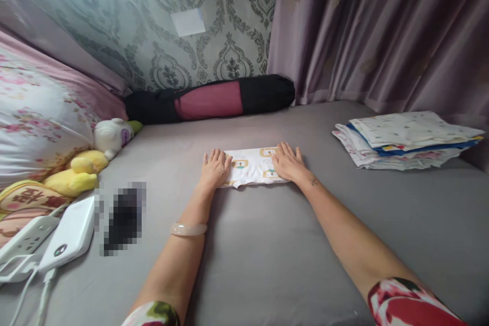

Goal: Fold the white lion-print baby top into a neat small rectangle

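Observation:
A small folded white cloth (250, 168) with a yellow-brown and teal print, which looks like a garment, lies flat on the grey bed sheet (267, 254). On its left end my left hand (216, 167) rests palm down, fingers stretched forward. My right hand (288, 162) presses flat over the right end in the same way, its fingers apart. Between the hands the printed middle is in sight, and the near edge looks slightly wavy. What lies under each palm is hidden.
At right sits a stack of folded clothes (412, 142). A black and maroon long bag (210, 100) lies along the wall. To the left are plush toys (72, 175), a white power bank (71, 234), a power strip (32, 237) with cables, and a pixelated dark patch.

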Demonstrator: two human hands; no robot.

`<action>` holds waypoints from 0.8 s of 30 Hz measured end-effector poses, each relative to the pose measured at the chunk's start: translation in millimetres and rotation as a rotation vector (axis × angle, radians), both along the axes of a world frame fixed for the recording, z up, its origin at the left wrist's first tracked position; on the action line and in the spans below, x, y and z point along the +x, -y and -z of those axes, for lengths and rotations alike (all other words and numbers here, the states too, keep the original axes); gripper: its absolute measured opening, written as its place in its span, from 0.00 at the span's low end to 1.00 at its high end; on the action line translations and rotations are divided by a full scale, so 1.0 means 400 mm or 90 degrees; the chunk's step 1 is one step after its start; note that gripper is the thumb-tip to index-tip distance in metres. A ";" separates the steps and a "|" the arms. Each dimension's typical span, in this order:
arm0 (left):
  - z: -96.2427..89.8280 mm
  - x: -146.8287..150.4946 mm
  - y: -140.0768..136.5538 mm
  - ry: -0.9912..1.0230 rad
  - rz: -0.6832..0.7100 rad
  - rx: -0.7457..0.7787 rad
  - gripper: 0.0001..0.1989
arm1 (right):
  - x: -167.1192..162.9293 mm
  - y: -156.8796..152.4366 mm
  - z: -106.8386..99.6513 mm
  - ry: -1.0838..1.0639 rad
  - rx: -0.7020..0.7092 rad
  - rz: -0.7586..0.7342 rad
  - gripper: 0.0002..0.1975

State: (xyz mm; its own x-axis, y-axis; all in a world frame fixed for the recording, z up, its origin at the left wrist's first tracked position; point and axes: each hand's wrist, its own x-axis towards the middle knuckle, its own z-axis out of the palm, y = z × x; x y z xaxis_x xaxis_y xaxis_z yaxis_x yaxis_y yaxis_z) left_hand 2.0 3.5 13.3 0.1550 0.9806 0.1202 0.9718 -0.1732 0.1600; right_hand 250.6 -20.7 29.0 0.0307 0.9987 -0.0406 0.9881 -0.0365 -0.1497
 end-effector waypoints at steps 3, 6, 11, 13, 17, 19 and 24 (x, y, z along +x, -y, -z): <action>0.010 0.001 -0.001 -0.001 0.004 -0.031 0.30 | -0.003 0.000 0.013 0.008 -0.016 0.015 0.33; 0.011 0.001 -0.002 -0.002 -0.001 -0.048 0.31 | 0.000 -0.003 0.024 0.014 -0.020 0.014 0.33; 0.004 0.000 -0.001 -0.007 0.001 -0.052 0.32 | 0.002 -0.007 0.025 0.021 -0.016 0.012 0.34; 0.001 0.000 0.001 -0.015 0.008 -0.041 0.31 | -0.001 -0.004 0.019 0.026 -0.011 0.009 0.33; -0.012 0.014 0.008 -0.043 0.015 0.028 0.31 | -0.023 0.006 0.003 0.036 0.030 0.000 0.32; -0.019 0.033 0.016 -0.054 0.021 0.062 0.30 | -0.039 0.010 -0.002 0.034 0.056 -0.014 0.32; -0.024 0.085 0.040 -0.069 0.070 0.011 0.31 | -0.061 0.006 0.007 0.008 0.034 -0.029 0.32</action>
State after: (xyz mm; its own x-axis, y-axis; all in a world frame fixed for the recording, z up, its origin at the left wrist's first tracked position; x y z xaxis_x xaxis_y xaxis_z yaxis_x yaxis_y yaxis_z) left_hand 36.1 -12.4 22.7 0.2738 0.9550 0.1139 0.9583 -0.2809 0.0515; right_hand 226.2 -23.1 26.0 -0.0138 0.9998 0.0127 0.9904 0.0155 -0.1373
